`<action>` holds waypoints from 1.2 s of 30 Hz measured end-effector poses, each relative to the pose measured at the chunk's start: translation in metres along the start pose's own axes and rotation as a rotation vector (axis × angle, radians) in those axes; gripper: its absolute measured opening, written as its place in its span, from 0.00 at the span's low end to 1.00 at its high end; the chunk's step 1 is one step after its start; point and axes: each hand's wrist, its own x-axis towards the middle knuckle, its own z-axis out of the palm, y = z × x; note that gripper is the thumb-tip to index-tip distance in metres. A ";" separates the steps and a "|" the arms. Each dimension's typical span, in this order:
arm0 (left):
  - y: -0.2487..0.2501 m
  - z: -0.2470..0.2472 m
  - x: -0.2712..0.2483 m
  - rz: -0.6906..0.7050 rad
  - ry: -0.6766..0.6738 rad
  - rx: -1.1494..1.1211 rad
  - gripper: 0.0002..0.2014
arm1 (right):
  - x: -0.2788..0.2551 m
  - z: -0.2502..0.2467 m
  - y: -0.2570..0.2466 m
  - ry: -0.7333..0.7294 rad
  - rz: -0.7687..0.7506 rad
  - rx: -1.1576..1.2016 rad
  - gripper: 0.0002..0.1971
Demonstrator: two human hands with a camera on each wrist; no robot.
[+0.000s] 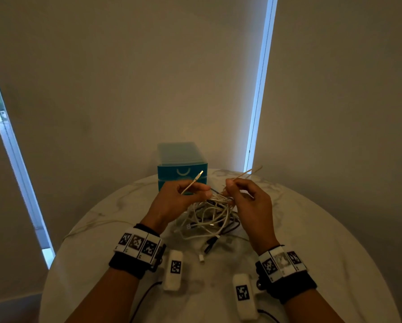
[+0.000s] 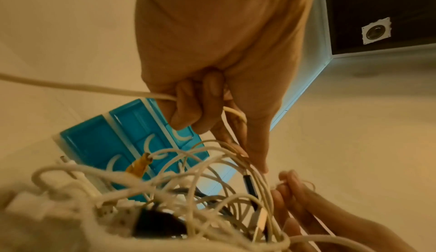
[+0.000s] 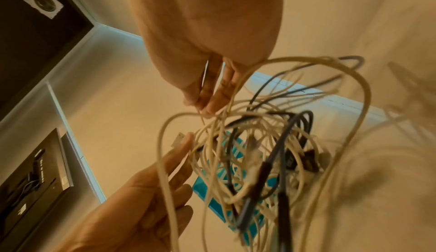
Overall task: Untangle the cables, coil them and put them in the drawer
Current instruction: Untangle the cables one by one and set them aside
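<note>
A tangle of white and dark cables [image 1: 207, 217] hangs between my hands above the round white table [image 1: 323, 241]. My left hand [image 1: 183, 194] grips a white cable [image 1: 191, 183] whose USB plug points up toward the drawers. In the left wrist view its curled fingers [image 2: 188, 107] close round that white cable [image 2: 82, 86]. My right hand [image 1: 244, 194] pinches a thin white strand [image 1: 244, 174] that rises to the right. The right wrist view shows its fingertips [image 3: 207, 99] pinching strands at the top of the tangle [image 3: 259, 144]. The teal drawer unit [image 1: 182, 164] stands behind, drawers closed.
A loose white cable [image 1: 95, 226] trails to the table's left edge. Two small white tagged devices [image 1: 173, 270] [image 1: 244, 297] with black leads lie near the front. A white plug end [image 1: 201, 258] dangles low. Blinds and bright window gaps stand behind the table.
</note>
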 end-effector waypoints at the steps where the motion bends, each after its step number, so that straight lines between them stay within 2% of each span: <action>1: 0.000 -0.001 0.000 -0.002 -0.010 0.011 0.07 | 0.001 0.000 0.002 0.015 0.011 0.023 0.06; 6: 0.000 0.004 -0.003 0.046 -0.126 0.092 0.07 | 0.002 0.000 0.000 -0.058 0.140 0.097 0.08; 10: -0.004 0.004 0.001 0.117 -0.185 0.248 0.06 | 0.002 -0.002 0.006 0.026 0.082 0.007 0.06; 13: -0.003 0.002 0.004 0.056 -0.196 0.288 0.05 | 0.002 0.000 0.006 0.077 0.082 0.013 0.05; 16: 0.000 -0.004 0.000 0.029 -0.251 0.370 0.12 | 0.004 0.000 0.009 0.158 0.084 -0.004 0.05; 18: -0.002 -0.006 0.000 0.067 -0.218 0.473 0.14 | 0.004 0.000 0.012 0.169 0.117 0.031 0.06; 21: -0.007 -0.006 0.001 0.108 -0.144 0.471 0.09 | 0.002 0.002 0.009 0.083 0.167 0.085 0.08; 25: -0.003 -0.001 0.000 0.233 -0.079 0.347 0.03 | -0.003 0.006 0.000 -0.086 0.145 0.057 0.09; 28: -0.001 0.004 -0.001 0.277 -0.075 0.334 0.03 | -0.005 0.008 -0.001 -0.111 0.169 0.063 0.09; 30: -0.004 0.000 0.001 0.221 -0.118 0.394 0.07 | -0.005 0.007 -0.001 -0.063 0.172 0.105 0.09; 33: -0.005 -0.007 0.000 0.089 -0.233 0.496 0.23 | -0.004 0.004 -0.003 -0.018 0.207 0.153 0.09; 36: -0.008 -0.005 0.001 0.110 -0.186 0.571 0.26 | -0.006 0.006 -0.005 -0.027 0.214 0.172 0.09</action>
